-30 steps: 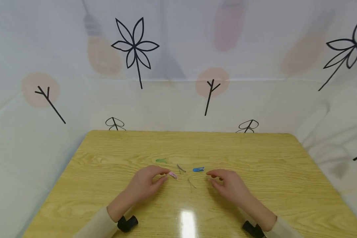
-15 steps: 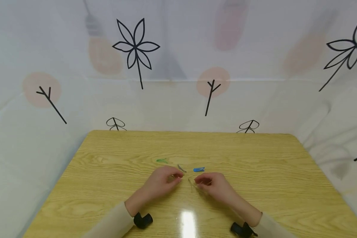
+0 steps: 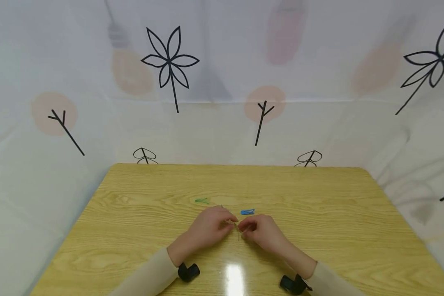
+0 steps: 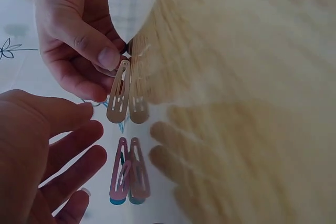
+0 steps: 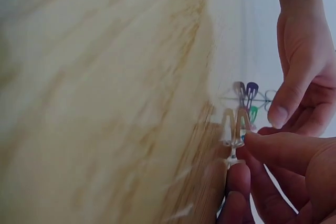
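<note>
R hand (image 3: 263,233) at beige clip (image 4: 117,109), L hand (image 3: 212,225) alongside

Up close: pale sleeves (image 3: 151,275) w/ blk wrist units (image 3: 188,272). Then hands low over wood-grain tabletop (image 3: 133,246), close together, beige clip btwn. R fingers narrow, right at clip's slim end; can't tell if pinched or just touched. L fingers relaxed, slightly apart, holding nothing. Pink clip (image 4: 117,190) nr L fingertips. Further off: dark purple clip (image 5: 252,87), mostly behind L hand in head view; blue clip (image 3: 247,212) just past R hand; green clip (image 3: 201,201) farther, to L. Behind all, white backdrop (image 3: 214,131) w/ printed flowers.
</note>
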`<state>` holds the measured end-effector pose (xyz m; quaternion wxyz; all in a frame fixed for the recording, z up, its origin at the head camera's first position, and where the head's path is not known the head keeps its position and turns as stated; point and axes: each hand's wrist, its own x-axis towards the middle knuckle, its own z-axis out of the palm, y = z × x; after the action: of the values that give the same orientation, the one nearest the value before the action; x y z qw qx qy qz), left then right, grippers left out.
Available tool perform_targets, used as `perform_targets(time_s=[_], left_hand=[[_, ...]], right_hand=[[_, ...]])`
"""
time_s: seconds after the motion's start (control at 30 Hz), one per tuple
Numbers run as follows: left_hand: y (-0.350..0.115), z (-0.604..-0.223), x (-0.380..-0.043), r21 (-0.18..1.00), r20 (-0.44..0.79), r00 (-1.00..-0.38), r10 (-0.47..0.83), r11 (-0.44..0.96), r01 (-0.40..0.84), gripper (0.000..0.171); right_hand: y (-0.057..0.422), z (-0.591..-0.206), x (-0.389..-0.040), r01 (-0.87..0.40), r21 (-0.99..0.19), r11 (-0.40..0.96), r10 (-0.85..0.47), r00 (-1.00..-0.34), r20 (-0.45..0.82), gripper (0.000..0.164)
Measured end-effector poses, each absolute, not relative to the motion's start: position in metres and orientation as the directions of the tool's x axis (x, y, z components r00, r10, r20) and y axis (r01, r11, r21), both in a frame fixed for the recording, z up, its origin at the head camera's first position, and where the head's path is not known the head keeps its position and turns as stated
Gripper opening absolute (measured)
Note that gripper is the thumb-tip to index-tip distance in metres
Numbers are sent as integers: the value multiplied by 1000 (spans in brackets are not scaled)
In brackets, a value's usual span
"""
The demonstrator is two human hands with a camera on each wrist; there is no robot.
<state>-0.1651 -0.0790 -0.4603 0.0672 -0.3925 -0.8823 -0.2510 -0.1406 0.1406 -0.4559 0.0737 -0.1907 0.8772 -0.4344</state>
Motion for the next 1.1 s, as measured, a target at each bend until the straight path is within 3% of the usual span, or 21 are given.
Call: perform_targets(time_s=[0.63,1.1], left_hand=[[-69,-457,-169,256,261,-654,710,602,756,6],[-72,-453,-170,305,287,-659,696,585,751,10]], right_hand=[[138,-460,-143,-313,-790,527,-396,-913,98,13],[138,-457,-142,-299,-776,556,-394,-916,71,11]])
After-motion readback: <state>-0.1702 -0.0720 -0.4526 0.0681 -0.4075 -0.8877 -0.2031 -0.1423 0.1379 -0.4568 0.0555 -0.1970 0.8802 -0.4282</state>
